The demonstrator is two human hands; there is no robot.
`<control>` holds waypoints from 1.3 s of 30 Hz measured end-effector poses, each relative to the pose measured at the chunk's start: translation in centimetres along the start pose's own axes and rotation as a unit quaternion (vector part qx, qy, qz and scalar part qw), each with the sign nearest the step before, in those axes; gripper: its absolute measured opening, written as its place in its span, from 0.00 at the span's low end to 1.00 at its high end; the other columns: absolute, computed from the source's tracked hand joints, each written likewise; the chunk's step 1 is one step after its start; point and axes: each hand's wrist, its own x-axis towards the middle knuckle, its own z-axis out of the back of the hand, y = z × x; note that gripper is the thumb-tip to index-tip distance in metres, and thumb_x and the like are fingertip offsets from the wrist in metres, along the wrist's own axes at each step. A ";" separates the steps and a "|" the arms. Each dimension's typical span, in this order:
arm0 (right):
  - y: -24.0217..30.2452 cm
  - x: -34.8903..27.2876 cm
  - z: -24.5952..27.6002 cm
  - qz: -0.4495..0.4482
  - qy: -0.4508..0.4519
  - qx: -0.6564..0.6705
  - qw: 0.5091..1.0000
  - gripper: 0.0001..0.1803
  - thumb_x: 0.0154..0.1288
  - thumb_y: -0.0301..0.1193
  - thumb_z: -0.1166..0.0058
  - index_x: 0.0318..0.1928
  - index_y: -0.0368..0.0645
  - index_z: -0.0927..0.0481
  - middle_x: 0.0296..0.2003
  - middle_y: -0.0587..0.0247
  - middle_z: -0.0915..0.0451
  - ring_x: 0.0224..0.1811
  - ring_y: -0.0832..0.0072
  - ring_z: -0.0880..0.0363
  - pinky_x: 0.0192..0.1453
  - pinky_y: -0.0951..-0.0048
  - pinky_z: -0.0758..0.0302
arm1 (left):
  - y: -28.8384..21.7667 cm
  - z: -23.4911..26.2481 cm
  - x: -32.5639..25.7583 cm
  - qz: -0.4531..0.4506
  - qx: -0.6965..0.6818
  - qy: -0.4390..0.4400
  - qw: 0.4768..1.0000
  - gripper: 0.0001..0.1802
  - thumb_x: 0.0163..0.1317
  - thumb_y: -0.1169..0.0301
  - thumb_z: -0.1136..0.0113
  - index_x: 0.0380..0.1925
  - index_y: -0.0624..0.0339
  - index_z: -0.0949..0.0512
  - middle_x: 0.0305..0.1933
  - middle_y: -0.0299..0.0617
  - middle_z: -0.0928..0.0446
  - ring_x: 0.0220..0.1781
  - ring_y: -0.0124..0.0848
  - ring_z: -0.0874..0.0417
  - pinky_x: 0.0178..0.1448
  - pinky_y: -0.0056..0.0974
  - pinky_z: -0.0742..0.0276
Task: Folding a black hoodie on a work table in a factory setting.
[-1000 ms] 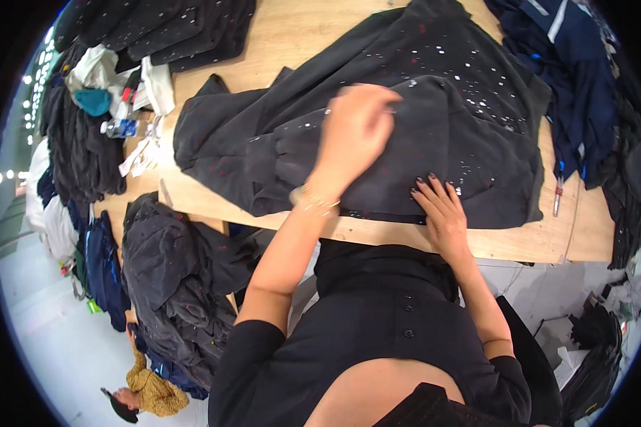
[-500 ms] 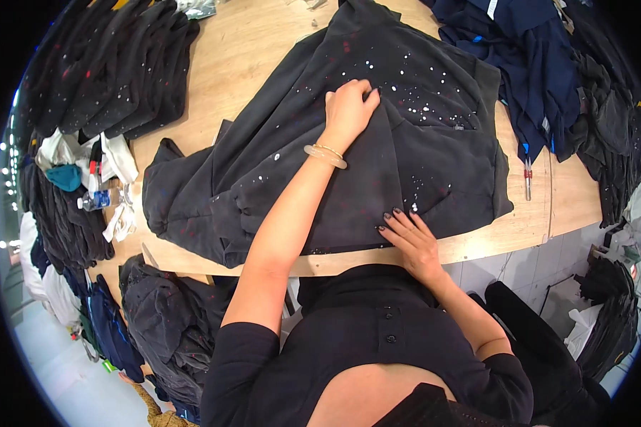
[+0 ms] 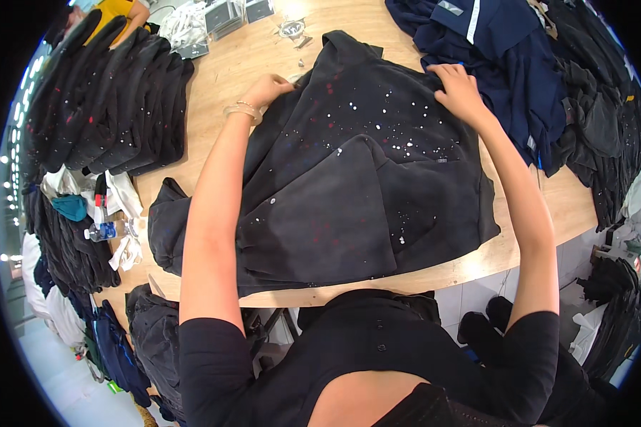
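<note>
A black hooded sweatshirt [image 3: 420, 192] with white and red paint-like specks lies spread on the table, its hood at the far end. One sleeve [image 3: 320, 220] is folded across its front. At the far left edge of the sweatshirt, beside the hood, my left hand [image 3: 263, 91] has its fingers closed on the cloth; a pale bangle circles that wrist. My right hand [image 3: 461, 91] grips the far right shoulder edge, thumb on the near side and fingers curled beyond it.
A stack of folded speckled black garments [image 3: 114, 99] stands at the left, near a plastic bottle [image 3: 103, 231] and white cloth scraps [image 3: 127, 252]. Navy garments [image 3: 506, 64] are heaped at the right. Clear packets [image 3: 224, 18] and a roll of tape [image 3: 290, 28] lie at the far side of the wooden table [image 3: 214, 99].
My left hand has gone from the middle of the sweatshirt to its far left edge. My right hand has moved from the near hem to the far right shoulder. The sleeve now lies flatter across the front.
</note>
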 end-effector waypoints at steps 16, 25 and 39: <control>8.5 -21.1 6.9 -0.050 0.015 0.108 0.993 0.15 0.48 0.17 0.49 0.36 0.46 0.17 0.37 0.65 0.25 0.50 0.65 0.28 0.59 0.62 0.38 | 7.3 8.0 -34.3 -0.043 -0.108 0.041 0.992 0.13 0.59 0.83 0.50 0.44 0.66 0.23 0.38 0.36 0.25 0.42 0.24 0.27 0.51 0.28 0.32; 4.7 -21.4 6.4 -0.533 -0.128 0.218 0.807 0.13 0.62 0.33 0.48 0.30 0.33 0.23 0.25 0.50 0.21 0.28 0.63 0.18 0.36 0.65 0.23 | -4.9 -2.8 -13.8 0.008 0.124 -0.300 0.946 0.48 0.53 0.40 0.42 0.64 0.66 0.39 0.52 0.67 0.28 0.56 0.59 0.28 0.59 0.54 0.33; 5.3 -23.6 -0.2 -0.415 -0.272 0.612 0.616 0.13 0.67 0.33 0.52 0.44 0.35 0.29 0.35 0.58 0.24 0.29 0.75 0.20 0.23 0.75 0.22 | -2.0 6.9 -29.1 -0.093 -0.481 -0.239 0.838 0.28 0.59 0.73 0.47 0.61 0.65 0.35 0.60 0.48 0.30 0.57 0.38 0.26 0.63 0.40 0.33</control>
